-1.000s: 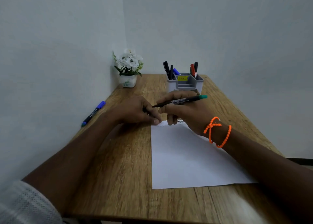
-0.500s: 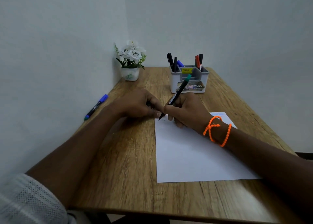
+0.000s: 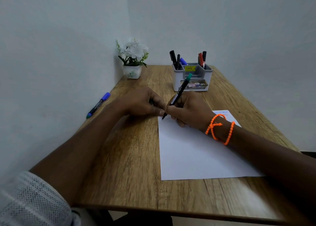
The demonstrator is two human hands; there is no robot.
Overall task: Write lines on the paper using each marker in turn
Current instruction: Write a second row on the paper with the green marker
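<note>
The green-capped marker (image 3: 177, 97) has swung from level to steep within the last second, and its tip now meets the paper (image 3: 196, 150) at the top left corner, centre frame. My right hand (image 3: 189, 110) pinches its barrel; I judge a line is starting. My left hand (image 3: 142, 102) lies curled beside that corner; whether it holds anything I cannot tell.

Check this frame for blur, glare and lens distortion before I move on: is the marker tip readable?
Head view: soft, even light; the left hand casts a faint shadow on the table. Wide-angle bending stretches the near table edge and forearms. The near right corner is smeared and shows pale glare. The green-capped marker in the right hand is sharp, tip at the paper's top-left corner.
</note>
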